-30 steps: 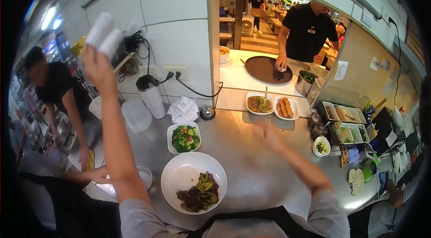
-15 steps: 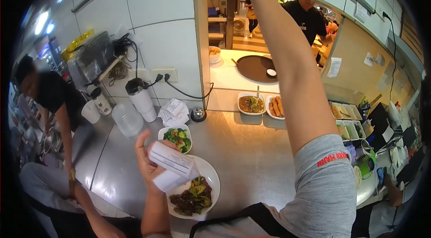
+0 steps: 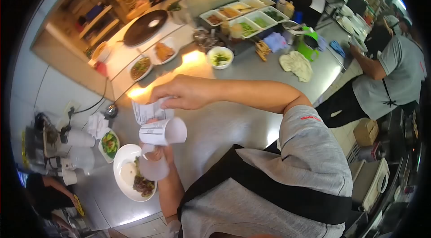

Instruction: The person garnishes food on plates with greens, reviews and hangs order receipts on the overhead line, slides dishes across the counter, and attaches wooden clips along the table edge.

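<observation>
My right hand (image 3: 186, 93) pinches the upper edge of a printed paper slip (image 3: 150, 111) above the steel counter. Just below it, my left hand (image 3: 157, 148) is wrapped round more curled slips (image 3: 164, 131), which partly hide its fingers. Left of my left forearm, a white plate (image 3: 121, 179) holds rice and dark meat with greens. A smaller white dish of broccoli (image 3: 109, 143) stands beyond that plate.
Two filled dishes (image 3: 141, 68) stand by the pass window, near a round brown tray (image 3: 146, 27). Farther right are a small bowl (image 3: 220, 57), ingredient containers (image 3: 248, 27), a cloth (image 3: 296, 65) and a co-worker (image 3: 390, 72). Another person's arm (image 3: 58, 186) shows at lower left.
My right hand has come down from above the window to the slips in my left hand and now grips one. The view has turned right, bringing the co-worker there into fuller sight.
</observation>
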`<state>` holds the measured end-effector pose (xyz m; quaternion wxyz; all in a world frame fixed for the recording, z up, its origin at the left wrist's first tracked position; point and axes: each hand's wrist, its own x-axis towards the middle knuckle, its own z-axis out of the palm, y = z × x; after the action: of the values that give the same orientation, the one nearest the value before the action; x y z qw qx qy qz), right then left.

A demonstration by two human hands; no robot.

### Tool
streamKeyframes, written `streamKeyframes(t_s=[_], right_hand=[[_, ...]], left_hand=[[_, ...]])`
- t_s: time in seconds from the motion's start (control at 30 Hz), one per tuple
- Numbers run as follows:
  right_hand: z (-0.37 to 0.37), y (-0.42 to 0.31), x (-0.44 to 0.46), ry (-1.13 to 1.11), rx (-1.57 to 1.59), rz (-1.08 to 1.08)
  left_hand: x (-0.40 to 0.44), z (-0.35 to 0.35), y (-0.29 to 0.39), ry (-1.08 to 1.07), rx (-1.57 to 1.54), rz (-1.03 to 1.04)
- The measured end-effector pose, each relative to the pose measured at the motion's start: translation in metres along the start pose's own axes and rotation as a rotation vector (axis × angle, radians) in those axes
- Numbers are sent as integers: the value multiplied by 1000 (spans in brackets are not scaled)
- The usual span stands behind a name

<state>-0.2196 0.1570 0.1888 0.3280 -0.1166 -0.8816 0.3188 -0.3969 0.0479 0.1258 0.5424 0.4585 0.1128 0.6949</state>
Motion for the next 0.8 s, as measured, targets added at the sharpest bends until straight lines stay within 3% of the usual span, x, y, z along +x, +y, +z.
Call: streamKeyframes(t_s=[0.07,0.1,0.17,0.23,0.27,0.3,0.33,0.37,0.43,0.57,0.7,0.8], right_hand=[[-39,-2,-56,-74,59,147],[-65,-4,-84,-119,87,216],[-143,-8,-133,-20,-178,256],[-230,18,-181,284,-188,471],[-279,39,-207,398,-514,452],[-329,75,-239,536,-631,570],[-377,116,-276,657,-691,516],[-420,156,-315,686,-827,600],[-474,219,-376,777,-489,891],[-509,324,-446,745,-322,1115],[-511,327,-442,645,14,1320],[-513,356,-447,636,130,1290]], left_hand=[[9,51,-39,101,145,42],[10,62,-57,183,253,-59],[12,83,-96,349,470,-250],[19,113,-140,297,658,-228],[20,126,-163,272,696,-222],[22,140,-180,246,742,-225],[26,160,-197,197,789,-197],[30,175,-210,170,791,-259],[37,203,-236,128,785,-369],[58,240,-272,33,827,-375],[76,261,-299,-7,856,-453],[93,272,-316,-57,940,-463]])
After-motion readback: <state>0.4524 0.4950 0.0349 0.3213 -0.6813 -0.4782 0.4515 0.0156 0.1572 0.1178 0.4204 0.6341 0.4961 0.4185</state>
